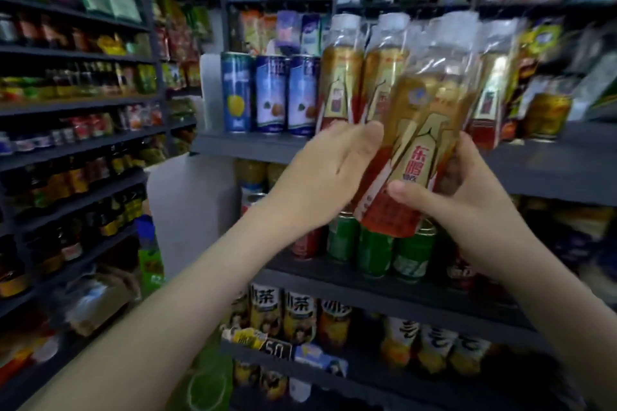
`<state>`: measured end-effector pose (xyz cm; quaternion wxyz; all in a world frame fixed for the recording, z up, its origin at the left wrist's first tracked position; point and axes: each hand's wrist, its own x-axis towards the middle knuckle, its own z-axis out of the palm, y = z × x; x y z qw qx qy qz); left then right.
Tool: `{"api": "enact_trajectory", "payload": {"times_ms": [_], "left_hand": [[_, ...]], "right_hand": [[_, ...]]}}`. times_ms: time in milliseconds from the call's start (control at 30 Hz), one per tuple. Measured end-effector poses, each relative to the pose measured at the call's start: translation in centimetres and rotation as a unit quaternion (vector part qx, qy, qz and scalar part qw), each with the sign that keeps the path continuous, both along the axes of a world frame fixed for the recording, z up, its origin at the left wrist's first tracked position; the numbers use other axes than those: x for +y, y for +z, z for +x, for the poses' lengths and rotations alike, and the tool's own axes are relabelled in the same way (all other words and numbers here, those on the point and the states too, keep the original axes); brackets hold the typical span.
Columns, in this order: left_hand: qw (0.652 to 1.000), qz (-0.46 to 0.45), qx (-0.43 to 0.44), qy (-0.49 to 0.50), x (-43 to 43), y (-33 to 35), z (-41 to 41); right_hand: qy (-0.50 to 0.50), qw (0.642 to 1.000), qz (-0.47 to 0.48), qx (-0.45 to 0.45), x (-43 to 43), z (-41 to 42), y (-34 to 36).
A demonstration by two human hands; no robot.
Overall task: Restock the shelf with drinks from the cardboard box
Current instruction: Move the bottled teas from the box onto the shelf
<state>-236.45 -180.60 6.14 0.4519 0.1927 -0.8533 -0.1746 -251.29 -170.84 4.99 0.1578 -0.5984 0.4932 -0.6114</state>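
Dark metal shelving lines this shop aisle, and reading from the left I see blurred rows of small jars and bottles, then the shelf [253, 147] I am stocking straight ahead. At its left end stand three blue cans [270, 93], and just beside them two shelved bottles [340, 77] of the same gold-and-red drink, so I judge the new one belongs in that row. My left hand [327, 173] cups the left flank of the held bottle [417, 150], thumb laid against the label and fingers out of sight behind it; it looks to me like a steadying grip more than a carrying one. The held bottle is in the air in front of the shelf edge, tilted with its cap leaning right, resting on no board. My right hand [467, 203] grasps it low down, thumb across the label front and fingers [467, 152] wrapped round the back, probably to take the weight. Further right stands a third shelved bottle [490, 100]; whether a gap waits between is hidden by the held bottle. I cannot pick out the cardboard box with any certainty
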Motion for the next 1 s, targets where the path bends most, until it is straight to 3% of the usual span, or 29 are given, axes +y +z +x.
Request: {"api": "enact_trajectory", "payload": {"times_ms": [67,133,400,633,1000], "left_hand": [[0.993,-0.086,0.058,0.051,-1.8,1.6,-1.7],[0.981,-0.138,0.051,0.13,-4.0,2.1,-3.4],[0.964,-0.131,-0.044,0.228,-8.3,1.6,-8.0],[0.949,-0.109,-0.108,0.276,-8.8,1.5,-10.7],[0.946,-0.122,-0.112,0.28,-9.2,1.3,-10.5]], "right_hand": [[-0.021,0.999,-0.035,-0.011,-0.3,-2.2,1.4],[-0.039,0.997,-0.056,-0.037,-0.6,-4.8,2.4],[-0.143,0.987,-0.055,-0.046,-0.2,-13.8,4.2],[-0.116,0.992,0.023,-0.032,-2.2,-16.2,4.5],[-0.116,0.99,0.078,-0.001,-5.3,-15.9,4.9]]}}
